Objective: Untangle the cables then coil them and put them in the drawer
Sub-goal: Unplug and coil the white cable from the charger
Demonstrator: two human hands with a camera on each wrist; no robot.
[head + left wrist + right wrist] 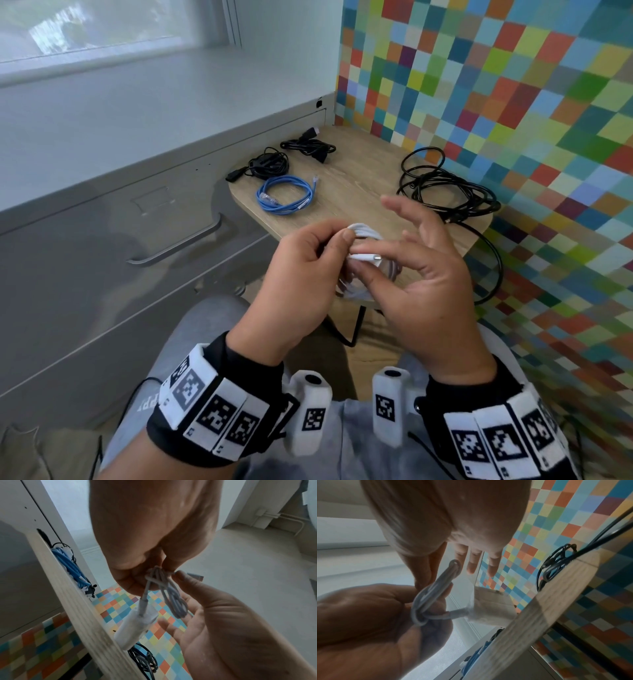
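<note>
While the left hand (301,274) pinches a bundled white cable (364,233) above the near edge of the table (359,192), the right hand (428,284) pinches its plug end, other fingers spread. Its white adapter (137,626) hangs below. On the table lie a blue coil (284,197), two black coils (270,164) — and a loose black tangle (448,192).
</note>
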